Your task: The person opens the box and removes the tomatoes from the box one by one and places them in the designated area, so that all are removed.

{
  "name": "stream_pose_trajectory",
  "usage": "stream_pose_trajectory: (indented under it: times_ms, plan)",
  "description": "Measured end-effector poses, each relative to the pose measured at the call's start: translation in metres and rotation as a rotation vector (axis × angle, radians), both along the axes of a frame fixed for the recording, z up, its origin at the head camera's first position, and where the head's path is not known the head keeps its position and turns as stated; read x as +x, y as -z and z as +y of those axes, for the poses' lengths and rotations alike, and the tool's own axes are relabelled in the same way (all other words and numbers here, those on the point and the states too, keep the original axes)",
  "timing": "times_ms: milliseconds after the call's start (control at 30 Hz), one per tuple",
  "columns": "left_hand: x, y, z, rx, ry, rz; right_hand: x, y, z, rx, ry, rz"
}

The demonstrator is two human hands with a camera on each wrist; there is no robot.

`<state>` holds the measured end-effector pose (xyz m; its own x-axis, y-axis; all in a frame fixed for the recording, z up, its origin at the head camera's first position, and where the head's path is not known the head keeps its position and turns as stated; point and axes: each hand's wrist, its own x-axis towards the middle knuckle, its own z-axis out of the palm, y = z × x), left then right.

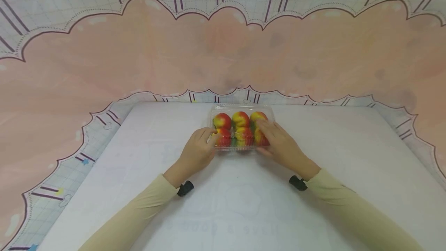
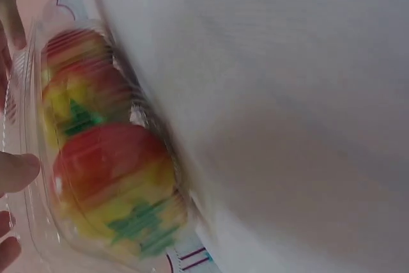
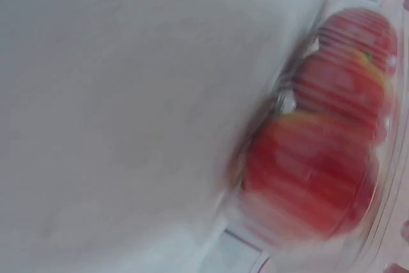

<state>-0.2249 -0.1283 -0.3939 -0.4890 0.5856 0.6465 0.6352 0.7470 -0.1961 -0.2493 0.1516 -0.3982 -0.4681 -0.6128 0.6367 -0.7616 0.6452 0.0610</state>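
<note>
A clear plastic box [image 1: 240, 108] stands at the far middle of the white table, its lid over two rows of red and yellow peach-like fruits [image 1: 240, 119]. Green leaves show on some of these fruits [image 2: 114, 174] in the left wrist view. My left hand [image 1: 198, 148] touches the box's near left corner, its thumb [image 2: 18, 172] against the plastic rim. Over the right side of the box lies my right hand [image 1: 281, 142], fingers extended across the lid. The right wrist view shows the fruits [image 3: 310, 174] through blurred, ridged plastic; little of that hand appears there.
The white table [image 1: 223, 204] spreads in front and to both sides of the box. Behind it hangs a patterned cloth [image 1: 223, 57] with a peach-coloured band. Small black wrist devices sit at the left cuff [image 1: 185, 188] and the right cuff [image 1: 298, 183].
</note>
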Motion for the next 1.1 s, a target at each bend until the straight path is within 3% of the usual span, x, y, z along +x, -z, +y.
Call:
stream_pose_trajectory:
  times_ms: [133,367,567,767,967,1100]
  plan:
    - [-0.004,0.002,0.015,-0.026,0.057,0.062,0.003,-0.001,0.014,-0.047,0.053,-0.112]
    - [-0.011,0.003,0.041,-0.097,0.099,0.127,0.01,-0.002,0.031,-0.196,0.199,-0.501]
    - [-0.016,0.003,0.062,-0.141,0.119,0.105,0.006,0.0,0.041,-0.33,0.179,-0.696]
    - [-0.017,0.002,0.077,-0.201,0.139,0.122,0.001,0.005,0.05,-0.466,0.12,-0.96]
    - [-0.017,0.001,0.086,-0.248,0.143,0.163,-0.004,0.005,0.057,-0.501,0.098,-1.188]
    - [-0.018,0.003,0.091,-0.273,0.139,0.179,-0.01,0.007,0.062,-0.497,0.102,-1.292]
